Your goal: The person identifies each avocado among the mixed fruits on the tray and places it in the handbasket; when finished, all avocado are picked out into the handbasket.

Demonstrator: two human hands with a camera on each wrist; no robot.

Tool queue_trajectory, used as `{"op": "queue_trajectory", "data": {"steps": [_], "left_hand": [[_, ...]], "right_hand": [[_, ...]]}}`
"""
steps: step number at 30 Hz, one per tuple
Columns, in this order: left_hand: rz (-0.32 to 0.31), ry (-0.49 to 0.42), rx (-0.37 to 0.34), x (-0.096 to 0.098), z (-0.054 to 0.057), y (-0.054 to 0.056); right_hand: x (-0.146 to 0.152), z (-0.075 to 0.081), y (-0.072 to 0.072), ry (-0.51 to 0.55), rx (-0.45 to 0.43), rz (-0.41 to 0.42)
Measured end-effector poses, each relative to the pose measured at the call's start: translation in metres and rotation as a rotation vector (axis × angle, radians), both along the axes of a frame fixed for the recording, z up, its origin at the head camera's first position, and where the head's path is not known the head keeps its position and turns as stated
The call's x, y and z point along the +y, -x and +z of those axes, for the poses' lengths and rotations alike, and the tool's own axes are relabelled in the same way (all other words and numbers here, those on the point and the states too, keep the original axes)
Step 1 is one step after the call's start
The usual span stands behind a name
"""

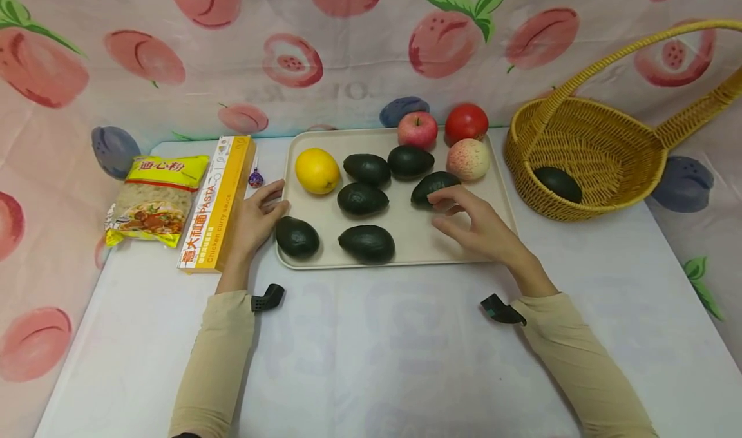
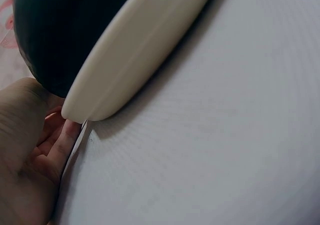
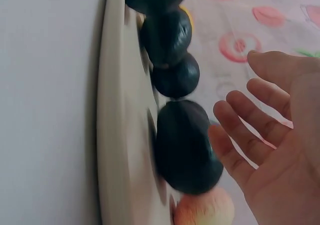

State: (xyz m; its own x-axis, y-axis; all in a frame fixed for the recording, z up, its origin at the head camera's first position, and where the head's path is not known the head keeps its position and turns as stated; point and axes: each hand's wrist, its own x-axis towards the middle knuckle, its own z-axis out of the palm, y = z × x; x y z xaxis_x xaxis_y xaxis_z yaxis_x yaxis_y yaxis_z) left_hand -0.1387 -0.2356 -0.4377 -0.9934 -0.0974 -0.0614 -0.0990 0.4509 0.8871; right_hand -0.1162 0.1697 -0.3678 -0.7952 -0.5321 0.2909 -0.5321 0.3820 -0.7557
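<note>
A cream tray (image 1: 324, 266) holds several dark green avocados, one of them at its lower left corner (image 1: 297, 238). My left hand (image 1: 252, 219) rests at the tray's left edge, fingers and thumb reaching to the rim; the left wrist view shows the fingers (image 2: 62, 142) beside the tray wall. Over the tray's right part is my right hand (image 1: 478, 227), its fingers spread loosely at the rightmost avocado (image 1: 431, 190). In the right wrist view a gap separates thumb and fingers, with the avocado (image 3: 185, 150) just beyond the fingertips and nothing gripped.
On the tray also lie a lemon (image 1: 317, 171), a red apple (image 1: 417, 131), a tomato (image 1: 466, 123) and a peach (image 1: 468, 160). A wicker basket (image 1: 614, 113) at the right contains one avocado (image 1: 558, 184). Left stand a pasta box (image 1: 217, 206), a pasta bag (image 1: 159, 199) and a small purple trinket (image 1: 256, 178).
</note>
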Motion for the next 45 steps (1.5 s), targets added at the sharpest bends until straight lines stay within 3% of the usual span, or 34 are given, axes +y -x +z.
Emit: {"op": "queue_trajectory", "data": {"steps": [5, 12, 20, 26, 32, 45], "left_hand": [[0.001, 0.001, -0.003, 0.000, 0.000, 0.000], [-0.006, -0.001, -0.023, 0.001, -0.002, 0.001], [-0.011, 0.020, -0.039, 0.002, -0.002, 0.001], [-0.010, 0.011, -0.027, 0.003, -0.002, 0.001], [0.003, 0.007, -0.022, 0.001, -0.001, 0.001], [0.006, 0.005, -0.031, 0.001, 0.001, 0.000]], "right_hand": [[-0.015, -0.015, 0.006, -0.021, -0.006, 0.066], [-0.042, -0.016, 0.004, -0.067, -0.048, 0.163], [-0.061, -0.019, -0.003, -0.202, -0.101, 0.149], [-0.069, -0.025, -0.009, -0.294, -0.073, 0.148], [-0.074, -0.030, -0.011, -0.290, -0.020, 0.153], [-0.072, -0.029, -0.006, -0.263, 0.007, 0.160]]}}
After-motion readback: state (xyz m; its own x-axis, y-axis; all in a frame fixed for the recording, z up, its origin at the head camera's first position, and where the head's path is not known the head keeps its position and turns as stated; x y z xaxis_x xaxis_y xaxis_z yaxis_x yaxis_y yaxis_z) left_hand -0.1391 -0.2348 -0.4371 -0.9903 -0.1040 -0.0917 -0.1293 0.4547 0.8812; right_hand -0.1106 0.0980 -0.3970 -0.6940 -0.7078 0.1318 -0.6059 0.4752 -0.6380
